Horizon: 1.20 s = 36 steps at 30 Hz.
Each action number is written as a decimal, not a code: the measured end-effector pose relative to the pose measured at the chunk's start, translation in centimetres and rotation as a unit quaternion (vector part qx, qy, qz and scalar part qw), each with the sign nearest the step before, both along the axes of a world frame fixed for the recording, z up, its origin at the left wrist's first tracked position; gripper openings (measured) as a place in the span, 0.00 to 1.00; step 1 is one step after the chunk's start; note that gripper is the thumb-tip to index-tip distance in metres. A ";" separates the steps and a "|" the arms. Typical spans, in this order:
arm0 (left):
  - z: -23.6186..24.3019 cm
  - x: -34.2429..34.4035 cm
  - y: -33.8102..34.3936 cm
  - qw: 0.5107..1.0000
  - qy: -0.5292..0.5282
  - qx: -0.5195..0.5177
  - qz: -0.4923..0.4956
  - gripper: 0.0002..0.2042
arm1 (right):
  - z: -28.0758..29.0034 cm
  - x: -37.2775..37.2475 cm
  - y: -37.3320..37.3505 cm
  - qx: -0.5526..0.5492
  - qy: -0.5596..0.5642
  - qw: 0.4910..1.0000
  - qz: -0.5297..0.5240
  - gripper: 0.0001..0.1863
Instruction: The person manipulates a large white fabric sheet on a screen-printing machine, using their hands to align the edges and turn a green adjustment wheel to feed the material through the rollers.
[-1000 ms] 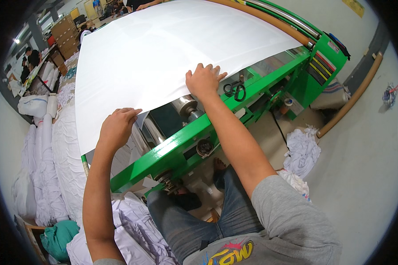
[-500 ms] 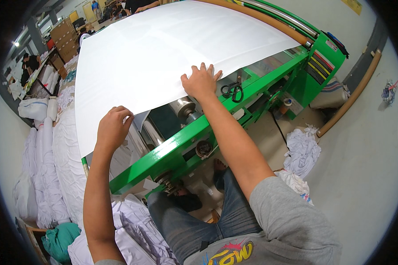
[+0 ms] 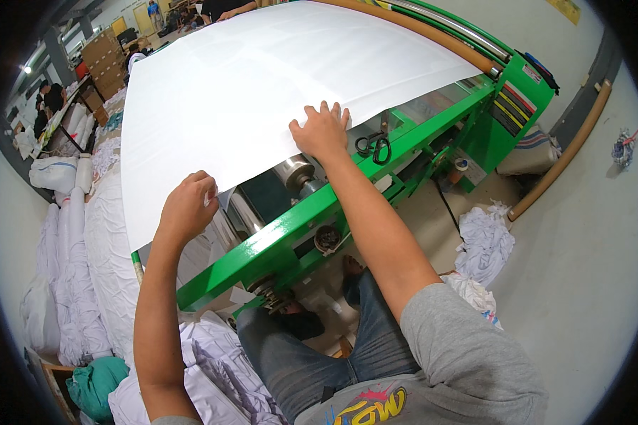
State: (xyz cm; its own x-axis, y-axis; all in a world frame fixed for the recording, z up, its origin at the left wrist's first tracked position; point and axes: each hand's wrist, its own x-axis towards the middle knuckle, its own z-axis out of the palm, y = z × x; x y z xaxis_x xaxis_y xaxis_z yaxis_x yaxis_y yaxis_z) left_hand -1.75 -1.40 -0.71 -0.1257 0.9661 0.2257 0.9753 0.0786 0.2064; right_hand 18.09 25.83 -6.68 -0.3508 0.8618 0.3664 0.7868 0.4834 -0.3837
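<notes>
A large smooth white sheet (image 3: 234,113), paper by its look, is spread over a green-framed roller machine (image 3: 262,249). My left hand (image 3: 189,205) is closed in a pinch at the sheet's near edge, left of the bare rollers. Farther right, my right hand (image 3: 321,133) rests on the sheet near its edge with fingers spread. Just beyond my right wrist, black-handled scissors (image 3: 373,147) lie on the machine by the green rail. Metal rollers (image 3: 292,170) show in the gap between the sheet and the near rail.
A brown cardboard tube (image 3: 461,49) runs along the machine's far right side. Rolls of white cloth (image 3: 71,283) and a green bundle (image 3: 98,388) are at the left. Crumpled white cloth (image 3: 485,241) lies on the floor at right. Other people are in the background.
My left hand has shifted slightly right along the sheet's edge. My right hand stays almost in the same place, its fingers still spread.
</notes>
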 end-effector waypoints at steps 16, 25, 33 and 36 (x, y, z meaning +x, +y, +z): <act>-0.9 -7.4 -3.1 0.969 0.107 0.029 0.221 0.33 | -0.7 -0.1 0.7 0.031 0.010 0.999 -0.009 0.35; -1.9 -12.8 -5.2 0.904 -0.052 -0.164 0.391 0.55 | 0.0 0.0 0.6 -0.014 -0.039 0.999 -0.024 0.36; -0.5 -10.5 -6.3 0.887 -0.014 -0.219 0.406 0.55 | -0.5 -0.1 0.8 0.019 -0.015 0.999 -0.021 0.34; -0.4 -10.4 -6.3 0.886 -0.011 -0.222 0.408 0.54 | -0.8 -0.2 1.0 0.024 -0.017 0.999 -0.024 0.33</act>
State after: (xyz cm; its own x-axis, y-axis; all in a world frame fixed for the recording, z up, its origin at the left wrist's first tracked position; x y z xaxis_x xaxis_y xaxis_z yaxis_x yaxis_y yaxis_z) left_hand -12.12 -7.69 -1.10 -0.8221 0.5448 -0.1654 0.5530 0.8332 -0.0042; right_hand 17.88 26.82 -7.44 -0.3224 0.8595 0.3966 0.8214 0.4623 -0.3341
